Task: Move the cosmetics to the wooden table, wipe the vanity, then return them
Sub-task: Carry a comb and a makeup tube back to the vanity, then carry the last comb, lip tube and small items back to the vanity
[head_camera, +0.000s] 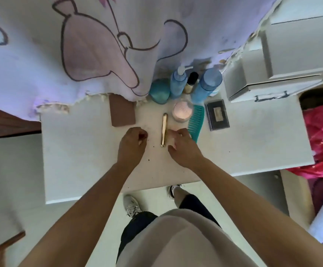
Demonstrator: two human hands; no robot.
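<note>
The white counter [83,157] carries the cosmetics grouped at its back edge under a hanging printed cloth [80,45]. Two tall blue bottles [207,85] look rigid and top-heavy, best gripped around the body. The brown flat case [122,112] and dark palette [217,115] want lifting by their edges; the pink round jar [182,110] may be fragile. The slim gold tube [164,129] looks slick and roll-prone. Left hand [132,144] curls loosely closed, holding nothing visible; right hand [183,146] hovers part-open beside the tube.
</note>
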